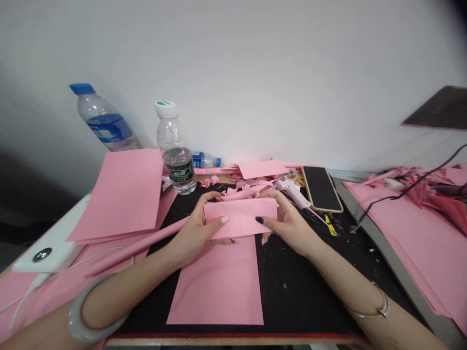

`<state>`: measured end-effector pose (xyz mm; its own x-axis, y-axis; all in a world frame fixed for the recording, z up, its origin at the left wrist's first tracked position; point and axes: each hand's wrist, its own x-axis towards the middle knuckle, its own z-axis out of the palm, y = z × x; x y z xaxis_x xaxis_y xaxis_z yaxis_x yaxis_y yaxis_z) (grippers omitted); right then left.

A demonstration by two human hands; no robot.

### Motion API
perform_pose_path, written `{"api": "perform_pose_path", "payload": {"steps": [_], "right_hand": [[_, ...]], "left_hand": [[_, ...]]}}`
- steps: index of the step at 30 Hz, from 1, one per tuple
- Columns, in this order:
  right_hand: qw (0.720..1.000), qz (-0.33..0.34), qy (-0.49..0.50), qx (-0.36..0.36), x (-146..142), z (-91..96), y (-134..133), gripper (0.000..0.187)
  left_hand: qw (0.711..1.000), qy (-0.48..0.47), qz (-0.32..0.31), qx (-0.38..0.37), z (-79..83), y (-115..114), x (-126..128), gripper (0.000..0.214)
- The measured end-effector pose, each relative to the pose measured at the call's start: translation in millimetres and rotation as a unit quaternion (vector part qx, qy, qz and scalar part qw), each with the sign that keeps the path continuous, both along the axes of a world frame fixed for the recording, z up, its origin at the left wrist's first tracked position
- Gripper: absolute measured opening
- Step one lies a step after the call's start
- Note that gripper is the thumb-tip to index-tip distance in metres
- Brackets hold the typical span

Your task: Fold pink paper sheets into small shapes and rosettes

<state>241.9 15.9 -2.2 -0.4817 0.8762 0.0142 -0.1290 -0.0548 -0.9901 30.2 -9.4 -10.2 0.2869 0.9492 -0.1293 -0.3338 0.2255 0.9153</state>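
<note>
Between my two hands is a piece of pink paper [241, 218], its top edge folded or curled over. My left hand [199, 226] grips its left end, thumb on the front and fingers behind. My right hand [288, 223] pinches the right end the same way, thumb across the face. Below the held piece, a flat pink paper strip [222, 291] lies on the black mat [299, 301]. Just behind my hands are pink paper scraps and a pale pink glue gun [294, 192].
A half-full water bottle [178, 165] stands behind my left hand, near pink sheets [124, 194] and a white power bank [47, 248] with a cable. A phone [321, 188] lies at the back right. More pink paper [412, 243] is stacked at right, crossed by a black cord [404, 194].
</note>
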Motion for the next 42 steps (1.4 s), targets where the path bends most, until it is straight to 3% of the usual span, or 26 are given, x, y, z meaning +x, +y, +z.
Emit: {"api": "perform_pose_path", "payload": {"steps": [12,21,27,29,33,36,42], "right_hand": [[0.999,-0.028,-0.011,-0.014,0,-0.5,-1,0.043],[0.997,-0.033,-0.067,-0.031,-1,-1.7,-1,0.052],[0.975,-0.072,-0.195,0.079,10,-2.6,5,0.049],[0.973,-0.037,-0.223,0.051,15,1.0,7,0.045],[0.964,0.104,-0.241,-0.05,18,7.8,7,0.029],[0.953,0.183,-0.233,-0.063,13,6.0,2,0.018],[0.949,0.184,-0.256,-0.023,4,-5.9,-6,0.03]], "left_hand": [[0.999,0.045,0.019,0.003,-3.0,1,0,0.064],[0.996,0.089,0.027,0.019,-6.7,2,-1,0.062],[0.992,0.126,0.009,0.01,-5.0,2,-1,0.062],[0.991,0.132,-0.022,-0.003,-3.5,1,-1,0.063],[0.982,0.163,-0.092,-0.017,-3.1,-1,-2,0.064],[0.969,0.195,-0.148,-0.022,-3.2,-3,-3,0.069],[0.957,0.214,-0.195,-0.003,1.4,-6,-2,0.067]]}}
